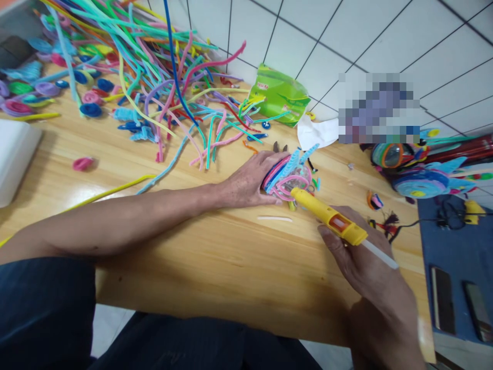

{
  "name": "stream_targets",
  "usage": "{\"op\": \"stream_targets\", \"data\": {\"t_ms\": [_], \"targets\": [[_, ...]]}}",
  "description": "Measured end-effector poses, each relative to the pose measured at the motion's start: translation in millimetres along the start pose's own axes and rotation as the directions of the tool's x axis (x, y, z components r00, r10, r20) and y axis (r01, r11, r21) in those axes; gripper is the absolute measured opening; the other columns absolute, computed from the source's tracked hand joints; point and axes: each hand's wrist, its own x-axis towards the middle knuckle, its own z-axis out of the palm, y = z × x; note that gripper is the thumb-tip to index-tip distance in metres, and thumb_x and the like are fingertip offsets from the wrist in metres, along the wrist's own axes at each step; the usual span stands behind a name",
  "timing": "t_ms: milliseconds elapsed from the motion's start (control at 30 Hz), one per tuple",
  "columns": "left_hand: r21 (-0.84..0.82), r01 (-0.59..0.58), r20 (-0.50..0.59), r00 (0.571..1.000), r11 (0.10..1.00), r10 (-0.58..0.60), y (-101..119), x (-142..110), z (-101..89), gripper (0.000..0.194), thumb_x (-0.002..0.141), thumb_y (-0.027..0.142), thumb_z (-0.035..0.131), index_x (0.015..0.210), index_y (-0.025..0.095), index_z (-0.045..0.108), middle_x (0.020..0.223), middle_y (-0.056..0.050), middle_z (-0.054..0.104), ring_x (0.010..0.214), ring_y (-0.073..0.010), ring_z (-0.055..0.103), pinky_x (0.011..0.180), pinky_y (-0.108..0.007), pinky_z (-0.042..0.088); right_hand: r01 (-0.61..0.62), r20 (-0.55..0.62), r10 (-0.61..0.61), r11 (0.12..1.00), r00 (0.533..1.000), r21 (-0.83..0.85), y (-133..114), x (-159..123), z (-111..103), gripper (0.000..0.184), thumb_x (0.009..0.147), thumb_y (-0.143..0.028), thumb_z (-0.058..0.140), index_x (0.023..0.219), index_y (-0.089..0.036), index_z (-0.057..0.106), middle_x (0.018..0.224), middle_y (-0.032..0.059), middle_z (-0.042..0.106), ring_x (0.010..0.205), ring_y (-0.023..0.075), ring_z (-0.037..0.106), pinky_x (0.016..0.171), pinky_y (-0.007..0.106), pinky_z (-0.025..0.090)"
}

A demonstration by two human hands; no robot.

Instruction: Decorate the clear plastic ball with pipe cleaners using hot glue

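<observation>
My left hand (250,180) is closed around the side of a pipe-cleaner craft (288,177), a rounded piece wrapped in pink, blue and dark strands with light blue spikes on top. In my right hand (354,246) is a yellow hot glue gun (327,213), with a clear glue stick (379,254) poking out of its back end. The gun's nozzle end is at the craft's near right side; whether it touches is hard to tell. Just below lies a short pale strip (275,218) on the table.
Many loose pipe cleaners (154,67) and coiled pieces (46,90) cover the back left. A green packet (279,95) leans by the tiled wall. Finished-looking pipe-cleaner crafts (419,180) stand at right. Two phones (442,298) lie beyond the table's right edge; a white box (17,159) is at left.
</observation>
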Motion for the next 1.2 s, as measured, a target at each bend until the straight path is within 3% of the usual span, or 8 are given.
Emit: {"op": "stream_targets", "data": {"t_ms": [300, 633, 933, 1200], "targets": [[0.008, 0.037, 0.016, 0.999, 0.999, -0.037, 0.3, 0.5, -0.9, 0.111, 0.084, 0.076, 0.085, 0.171, 0.026, 0.036, 0.165, -0.024, 0.053, 0.151, -0.0437, 0.053, 0.125, -0.069, 0.046, 0.028, 0.013, -0.028, 1.0, 1.0, 0.012, 1.7, -0.7, -0.4, 0.018, 0.114, -0.031, 0.054, 0.128, -0.025, 0.063, 0.106, 0.0066, 0.077, 0.08, 0.0216, 0.076, 0.067, 0.033, 0.056], [0.045, -0.036, -0.018, 0.999, 0.998, 0.036, -0.1, -0.6, 0.8, 0.11, 0.089, 0.074, 0.082, 0.172, 0.026, 0.03, 0.165, -0.025, 0.053, 0.15, -0.0423, 0.054, 0.123, -0.066, 0.049, 0.012, -0.017, -0.012, 1.0, 1.0, 0.015, 0.8, 0.9, -0.1, 0.017, 0.113, -0.03, 0.055, 0.126, -0.025, 0.064, 0.104, 0.0052, 0.077, 0.082, 0.0216, 0.076, 0.068, 0.033, 0.057], [0.02, 0.021, 0.005, 1.0, 1.0, -0.021, -0.1, 0.1, 0.3, 0.112, 0.085, 0.077, 0.084, 0.171, 0.026, 0.034, 0.166, -0.025, 0.053, 0.152, -0.0432, 0.053, 0.125, -0.068, 0.047, -0.004, 0.015, 0.004, 1.0, 1.0, 0.022, 0.8, 0.2, 0.4, 0.02, 0.114, -0.032, 0.053, 0.129, -0.026, 0.064, 0.107, 0.0071, 0.078, 0.082, 0.0227, 0.077, 0.069, 0.034, 0.059], [0.032, -0.006, -0.004, 1.0, 0.999, 0.006, 0.7, 0.1, 0.2, 0.11, 0.087, 0.075, 0.084, 0.171, 0.025, 0.033, 0.166, -0.025, 0.052, 0.151, -0.0428, 0.053, 0.124, -0.067, 0.048, 0.014, 0.003, -0.014, 1.0, 1.0, 0.001, -0.5, 2.3, -0.6, 0.018, 0.115, -0.034, 0.052, 0.125, -0.025, 0.063, 0.103, 0.0062, 0.077, 0.078, 0.0211, 0.076, 0.065, 0.032, 0.056]]}}
